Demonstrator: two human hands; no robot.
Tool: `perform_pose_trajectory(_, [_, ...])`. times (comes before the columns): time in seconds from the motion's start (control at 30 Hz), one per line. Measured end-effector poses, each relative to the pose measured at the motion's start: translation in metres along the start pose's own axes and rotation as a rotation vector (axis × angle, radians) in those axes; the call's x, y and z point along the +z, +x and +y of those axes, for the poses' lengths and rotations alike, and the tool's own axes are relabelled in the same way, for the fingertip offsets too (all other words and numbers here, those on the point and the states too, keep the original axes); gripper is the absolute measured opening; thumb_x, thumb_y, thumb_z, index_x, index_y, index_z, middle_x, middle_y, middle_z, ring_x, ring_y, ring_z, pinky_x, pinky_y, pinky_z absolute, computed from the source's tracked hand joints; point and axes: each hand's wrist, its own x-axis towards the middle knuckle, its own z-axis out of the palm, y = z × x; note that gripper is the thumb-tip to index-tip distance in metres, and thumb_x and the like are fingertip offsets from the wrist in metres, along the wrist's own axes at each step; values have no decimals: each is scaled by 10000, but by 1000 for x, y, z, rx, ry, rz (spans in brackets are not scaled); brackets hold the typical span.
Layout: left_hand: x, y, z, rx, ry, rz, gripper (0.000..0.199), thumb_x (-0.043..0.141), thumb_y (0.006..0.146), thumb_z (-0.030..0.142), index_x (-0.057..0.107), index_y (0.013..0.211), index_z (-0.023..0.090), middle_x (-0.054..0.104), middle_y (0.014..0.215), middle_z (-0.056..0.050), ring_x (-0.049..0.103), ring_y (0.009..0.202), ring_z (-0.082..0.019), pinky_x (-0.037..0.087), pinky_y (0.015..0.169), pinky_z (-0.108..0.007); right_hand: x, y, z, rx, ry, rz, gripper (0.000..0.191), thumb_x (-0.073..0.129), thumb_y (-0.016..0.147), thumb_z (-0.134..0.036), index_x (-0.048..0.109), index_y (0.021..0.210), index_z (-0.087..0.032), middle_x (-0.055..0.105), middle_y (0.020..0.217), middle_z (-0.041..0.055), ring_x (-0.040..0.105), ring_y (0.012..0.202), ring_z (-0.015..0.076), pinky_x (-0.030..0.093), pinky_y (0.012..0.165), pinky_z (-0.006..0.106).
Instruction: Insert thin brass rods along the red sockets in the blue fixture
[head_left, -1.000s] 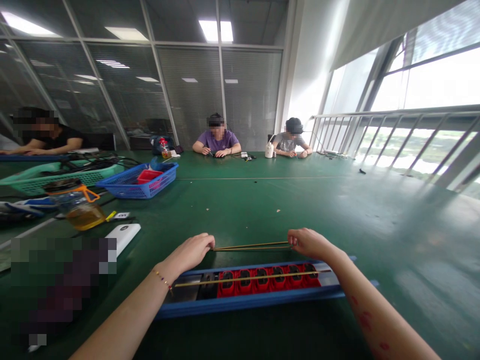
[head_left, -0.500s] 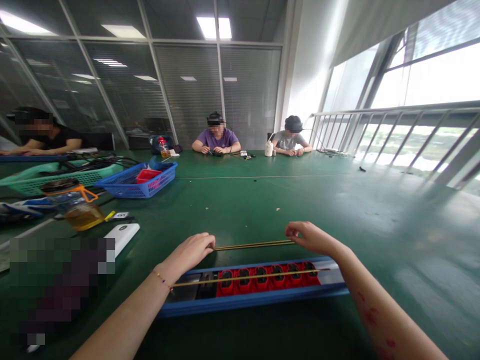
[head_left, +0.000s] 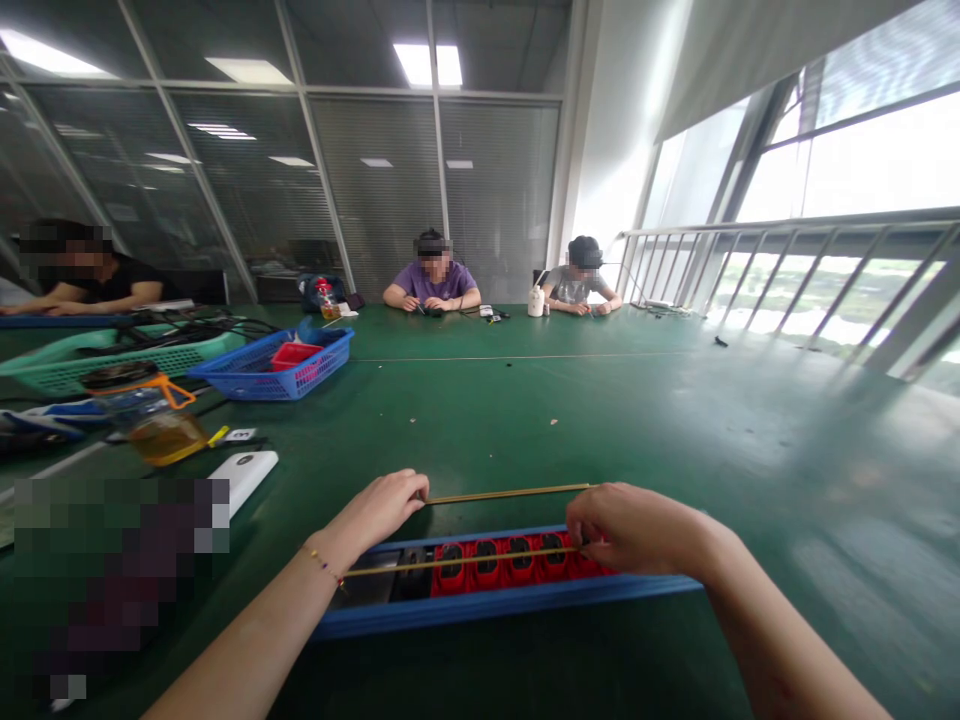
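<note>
View from the head camera, as I observe it remotely: a small white tag (head_left: 241, 435) beside the jar (head_left: 166, 432) bears one dark character, too small for me to read with certainty, and a dark oval mark on the white case (head_left: 249, 478) is likewise illegible to me. Mosaic squares hide the lower-left part of the table (head_left: 465, 400), including whatever adjoins the white case, and also cover the heads of two of the three people seated beyond; the person at far left (head_left: 131, 280) is cut off by the frame edge. The left hand (head_left: 386, 508) has its fingers together, clamped on the left end of the far sticks (head_left: 510, 494), which lie close side by side beyond the blue-edged tray (head_left: 487, 603) and extend to the right hand (head_left: 637, 528). The right hand arches over the tray's right part, concealing the remainder of the row of red cups (head_left: 487, 582) with black contents. Its curled fingertips meet the near stick (head_left: 480, 562), which lies lengthwise above the cups; I cannot tell whether they grip it, and its right end is hidden. The near stick's left end reaches the left wrist's beaded bracelet (head_left: 325, 562).
</note>
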Motion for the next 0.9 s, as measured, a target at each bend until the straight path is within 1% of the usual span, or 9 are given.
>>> perform_pose_trajectory(0.13, [1, -1, -1, 0, -13, 7, 124, 461, 797, 219, 584, 787, 223, 590, 848, -11, 556, 754, -142, 390, 690, -239, 6, 4, -7, 14, -111, 52, 145, 486, 688, -148, 609, 742, -204, 650, 749, 27, 585, 701, 176, 340, 568, 238])
perform_pose_trajectory(0.27, [0, -1, -3, 6, -34, 11, 127, 459, 801, 232, 586, 790, 228, 590, 849, -7, 557, 755, -138, 389, 688, -235, -1, 1, -6, 31, -130, 124, 133, 490, 694, -154, 580, 775, -208, 623, 779, 20, 570, 689, 164, 324, 568, 238])
perform_pose_trajectory(0.33, [0, -1, -4, 9, -45, 11, 124, 466, 799, 245, 589, 792, 228, 592, 842, -8, 557, 757, -140, 390, 691, -235, -9, -5, 1, 82, -131, 187, 135, 479, 706, -152, 573, 784, -211, 604, 796, 18, 551, 658, 147, 319, 566, 234])
perform_pose_trajectory(0.43, [0, 0, -6, 15, -58, 8, 126, 473, 797, 259, 593, 795, 223, 593, 836, -14, 556, 758, -143, 390, 689, -235, -18, -18, 20, 169, -121, 264, 133, 459, 727, -156, 572, 767, -214, 582, 790, 14, 522, 613, 127, 322, 562, 228])
perform_pose_trajectory(0.53, [0, 0, -6, 18, -58, 15, 127, 472, 799, 263, 593, 787, 224, 594, 824, -10, 555, 748, -140, 388, 681, -232, -20, -26, 42, 222, -109, 303, 133, 458, 714, -146, 568, 740, -216, 581, 761, 4, 525, 621, 128, 339, 581, 224])
perform_pose_trajectory(0.6, [-1, 0, -5, 14, -56, 20, 162, 455, 816, 295, 593, 774, 221, 594, 814, -10, 555, 745, -140, 386, 680, -233, -15, -24, 56, 249, -104, 298, 145, 462, 696, -130, 574, 734, -214, 592, 753, 4, 534, 635, 132, 352, 595, 222])
perform_pose_trajectory(0.7, [-4, -1, -1, 2, -74, 32, 315, 357, 864, 390, 599, 771, 211, 596, 810, -23, 558, 754, -148, 385, 685, -242, 0, -9, 70, 251, -86, 246, 152, 478, 664, -112, 586, 713, -206, 617, 748, 6, 553, 653, 137, 359, 602, 217])
perform_pose_trajectory(0.8, [-7, -3, 3, -26, -92, 24, 461, 264, 874, 486, 601, 755, 194, 595, 785, -39, 559, 725, -154, 384, 657, -247, 18, 11, 74, 274, -86, 168, 172, 475, 643, -91, 598, 685, -203, 644, 726, 3, 579, 682, 150, 351, 596, 219])
perform_pose_trajectory(0.9, [-8, -4, 4, -29, -94, 4, 463, 332, 821, 570, 598, 756, 196, 599, 801, -37, 556, 700, -155, 377, 610, -241, 34, 30, 70, 299, -106, 175, 172, 473, 676, -122, 613, 714, -213, 665, 746, 1, 599, 722, 169, 341, 593, 230])
